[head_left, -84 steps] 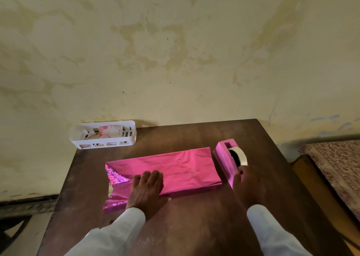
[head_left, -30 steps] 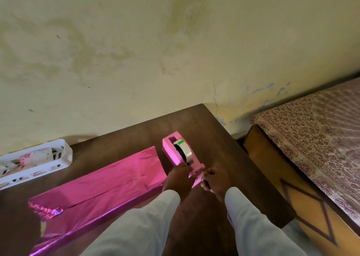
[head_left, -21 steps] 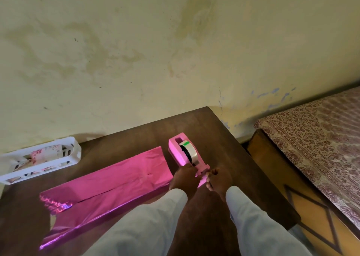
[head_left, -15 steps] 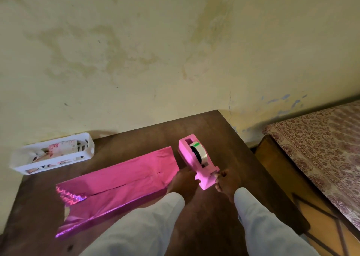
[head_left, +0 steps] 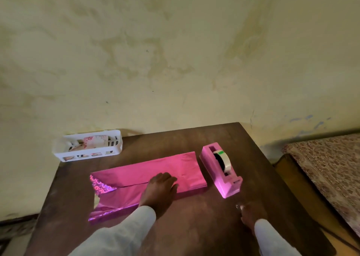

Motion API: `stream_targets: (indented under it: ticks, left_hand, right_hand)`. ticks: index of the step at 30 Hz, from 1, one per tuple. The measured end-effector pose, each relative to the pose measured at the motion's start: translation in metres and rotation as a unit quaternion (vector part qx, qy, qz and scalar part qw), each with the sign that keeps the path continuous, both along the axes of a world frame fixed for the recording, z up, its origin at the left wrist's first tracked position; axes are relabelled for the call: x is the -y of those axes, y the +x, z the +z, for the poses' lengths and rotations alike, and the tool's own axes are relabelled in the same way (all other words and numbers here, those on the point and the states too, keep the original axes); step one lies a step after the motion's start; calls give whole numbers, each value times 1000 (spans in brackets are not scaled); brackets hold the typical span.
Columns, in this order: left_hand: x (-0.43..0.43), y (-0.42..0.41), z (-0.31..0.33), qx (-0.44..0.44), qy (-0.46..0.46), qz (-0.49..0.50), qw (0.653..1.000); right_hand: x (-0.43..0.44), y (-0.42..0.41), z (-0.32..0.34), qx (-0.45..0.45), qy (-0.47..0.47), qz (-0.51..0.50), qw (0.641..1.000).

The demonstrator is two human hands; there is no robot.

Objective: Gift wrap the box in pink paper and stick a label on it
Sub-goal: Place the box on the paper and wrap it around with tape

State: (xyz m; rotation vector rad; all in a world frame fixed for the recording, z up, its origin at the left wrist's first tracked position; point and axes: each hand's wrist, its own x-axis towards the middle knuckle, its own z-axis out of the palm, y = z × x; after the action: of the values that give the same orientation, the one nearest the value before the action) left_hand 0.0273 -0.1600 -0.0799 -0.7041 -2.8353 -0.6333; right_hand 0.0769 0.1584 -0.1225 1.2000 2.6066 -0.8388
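Note:
Pink shiny wrapping paper (head_left: 175, 166) lies folded over the box on the dark wooden table (head_left: 204, 226); the box itself is hidden under it. The paper's left end is loose and crumpled, showing a holographic patch. My left hand (head_left: 161, 187) rests flat on the overlapping seam, fingers spread. My right hand (head_left: 251, 213) is near the front right, below the pink tape dispenser (head_left: 220, 170), and pinches a small clear strip of tape (head_left: 238, 206) at its fingertips.
A white slotted basket (head_left: 58, 154) with floral cards stands at the table's back left against the wall. A bed with a patterned cover (head_left: 331, 168) sits beyond the table's right edge. The table's right edge is close to the dispenser.
My left hand left the dispenser and went back onto the paper seam. My right hand drew away from the dispenser's cutter toward me with a strip of tape.

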Motion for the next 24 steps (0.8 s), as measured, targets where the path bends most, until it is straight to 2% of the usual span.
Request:
stream_targets:
  ticks: [1,3,6,8,10,14,18,24]
  left_hand:
    - [12,0,1,-8,-4,14,1000]
    - [45,4,-3,-4,-26,52,998]
    - [94,12,-7,79,-114,117,983]
    - [114,17,-10,134,-166,108,971]
    - [122,20,-11,149,-210,92,962]
    - [120,11,-9,159,-218,73,960]
    - [119,4,-6,180,-227,75,954]
    - [139,15,-14,161,-235,78,955]
  right_hand:
    - [-1,6,3,-28,30,0,999]
    - [9,10,9,-13,14,-25,1000]
    - [35,2,25,-115,-101,-49,987]
    - [71,-10,44,-160,-141,-20,977]
    - [114,-24,58,-193,-198,8,961]
    - [191,-50,66,-196,-288,81,934]
    - [244,-65,63,-191,-339,106,915]
    - [276,-72,52,-152,-355,91,918]
